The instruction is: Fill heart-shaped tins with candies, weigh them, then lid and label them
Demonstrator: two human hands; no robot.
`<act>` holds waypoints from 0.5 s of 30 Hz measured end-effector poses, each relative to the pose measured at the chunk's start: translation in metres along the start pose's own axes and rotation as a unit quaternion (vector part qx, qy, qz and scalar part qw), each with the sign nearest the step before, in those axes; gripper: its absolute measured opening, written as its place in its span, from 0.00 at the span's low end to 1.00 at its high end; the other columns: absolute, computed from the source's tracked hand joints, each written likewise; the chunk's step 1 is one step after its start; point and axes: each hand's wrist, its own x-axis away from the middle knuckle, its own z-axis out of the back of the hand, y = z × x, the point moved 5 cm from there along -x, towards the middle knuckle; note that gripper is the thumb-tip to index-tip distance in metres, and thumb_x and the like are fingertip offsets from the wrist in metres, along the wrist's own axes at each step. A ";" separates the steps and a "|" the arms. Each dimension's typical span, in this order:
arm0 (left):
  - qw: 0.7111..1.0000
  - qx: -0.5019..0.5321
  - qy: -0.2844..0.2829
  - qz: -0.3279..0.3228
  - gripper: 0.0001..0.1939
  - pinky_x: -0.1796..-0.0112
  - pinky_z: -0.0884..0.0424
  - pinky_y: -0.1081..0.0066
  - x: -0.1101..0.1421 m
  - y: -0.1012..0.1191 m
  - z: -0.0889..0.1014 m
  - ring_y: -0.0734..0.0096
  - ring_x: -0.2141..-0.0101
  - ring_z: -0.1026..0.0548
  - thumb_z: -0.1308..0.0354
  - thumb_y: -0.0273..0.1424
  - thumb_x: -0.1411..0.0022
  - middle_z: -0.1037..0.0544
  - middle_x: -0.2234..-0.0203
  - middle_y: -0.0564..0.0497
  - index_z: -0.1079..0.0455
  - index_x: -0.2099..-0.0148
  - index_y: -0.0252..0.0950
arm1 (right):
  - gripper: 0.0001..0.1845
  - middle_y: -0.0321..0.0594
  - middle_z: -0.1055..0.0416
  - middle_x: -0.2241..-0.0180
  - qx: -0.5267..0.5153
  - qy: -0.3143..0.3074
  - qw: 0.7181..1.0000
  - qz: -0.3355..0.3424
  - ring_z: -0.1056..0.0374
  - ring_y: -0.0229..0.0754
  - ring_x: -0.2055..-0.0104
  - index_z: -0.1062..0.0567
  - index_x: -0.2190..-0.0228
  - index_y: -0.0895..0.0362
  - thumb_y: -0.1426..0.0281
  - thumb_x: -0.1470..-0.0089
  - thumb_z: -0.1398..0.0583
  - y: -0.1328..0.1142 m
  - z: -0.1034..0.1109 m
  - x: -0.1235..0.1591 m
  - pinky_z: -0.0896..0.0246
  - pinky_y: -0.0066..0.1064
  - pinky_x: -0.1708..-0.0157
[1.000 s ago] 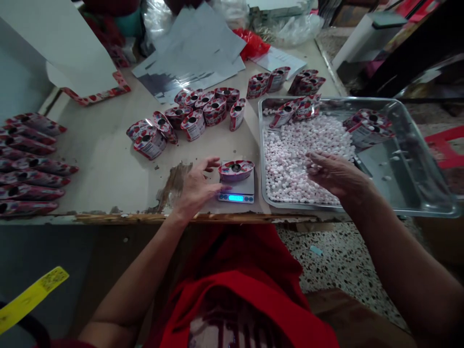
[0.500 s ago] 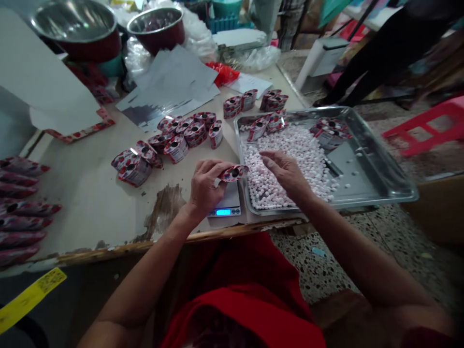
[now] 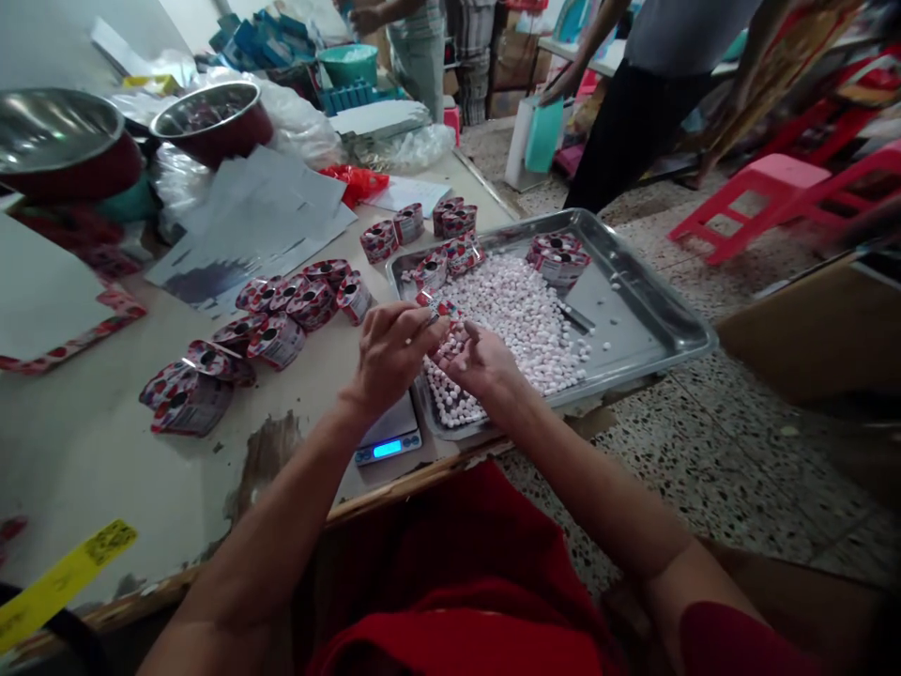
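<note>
Tipped over the near left part of the metal tray [image 3: 651, 352] is a small printed pouch [image 3: 439, 302], with my left hand [image 3: 390, 355] closed around it. My right hand [image 3: 487, 368] is palm up just beneath the pouch, fingers stretched and slightly curled, with a white pellet or two at the palm. Many small white pellets [image 3: 517, 300] lie in the tray below and around it. To the left of the tray, partly under my left wrist, sits a digital scale [image 3: 387, 449] with a lit blue display and no pouch on it.
Several open-topped pouches [image 3: 310, 302] stand on the table to the left; others stand behind and inside the tray. Silver sheets [image 3: 253, 221] and metal bowls [image 3: 215, 117] are farther back. A person [image 3: 654, 84] stands beyond the tray, near a pink stool [image 3: 753, 202].
My left hand lifted the pouch off the scale, carried it right and tipped it over the tray. My right hand turned palm up and came to meet it. The view swung right.
</note>
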 end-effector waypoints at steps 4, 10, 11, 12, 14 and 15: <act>0.988 0.069 0.040 0.132 0.12 0.48 0.28 0.60 0.002 -0.009 -0.009 0.59 0.54 0.25 0.33 0.27 0.34 0.20 0.59 0.48 0.18 0.49 0.45 | 0.15 0.41 0.23 0.70 -0.026 0.017 0.999 -0.017 0.25 0.42 0.68 0.26 0.60 0.57 0.72 0.27 0.52 -0.003 0.002 0.007 0.22 0.31 0.68; 0.894 0.224 0.076 0.380 0.21 0.55 0.24 0.67 0.042 -0.022 0.015 0.64 0.57 0.20 0.25 0.36 0.43 0.18 0.56 0.49 0.22 0.48 0.39 | 0.12 0.41 0.26 0.69 0.053 0.031 0.998 -0.031 0.28 0.35 0.72 0.27 0.57 0.59 0.84 0.37 0.46 -0.010 0.019 0.016 0.29 0.19 0.76; 0.872 0.248 0.075 0.416 0.23 0.53 0.23 0.67 0.055 -0.023 0.024 0.63 0.56 0.19 0.25 0.37 0.44 0.17 0.55 0.49 0.22 0.47 0.40 | 0.14 0.40 0.27 0.69 0.067 0.012 0.997 -0.032 0.30 0.33 0.74 0.28 0.57 0.59 0.86 0.39 0.46 -0.012 0.021 0.017 0.33 0.16 0.78; 0.850 0.268 0.071 0.448 0.25 0.52 0.23 0.66 0.068 -0.023 0.033 0.62 0.56 0.18 0.24 0.39 0.45 0.16 0.54 0.48 0.22 0.46 0.40 | 0.15 0.38 0.27 0.70 0.081 -0.011 0.996 -0.037 0.33 0.30 0.77 0.28 0.57 0.59 0.87 0.40 0.46 -0.013 0.023 0.017 0.37 0.14 0.81; 0.817 0.283 0.054 0.499 0.26 0.50 0.22 0.63 0.096 -0.022 0.049 0.60 0.55 0.17 0.24 0.41 0.46 0.15 0.54 0.48 0.22 0.46 0.40 | 0.14 0.34 0.30 0.73 0.113 -0.041 0.991 -0.050 0.41 0.27 0.82 0.29 0.59 0.59 0.86 0.38 0.46 -0.016 0.027 0.018 0.47 0.13 0.86; 0.808 0.280 0.046 0.517 0.26 0.50 0.22 0.62 0.109 -0.021 0.055 0.58 0.54 0.17 0.24 0.42 0.46 0.15 0.54 0.48 0.21 0.47 0.40 | 0.12 0.33 0.31 0.75 0.135 -0.044 0.988 -0.054 0.45 0.27 0.84 0.29 0.60 0.59 0.85 0.36 0.46 -0.017 0.028 0.018 0.51 0.14 0.88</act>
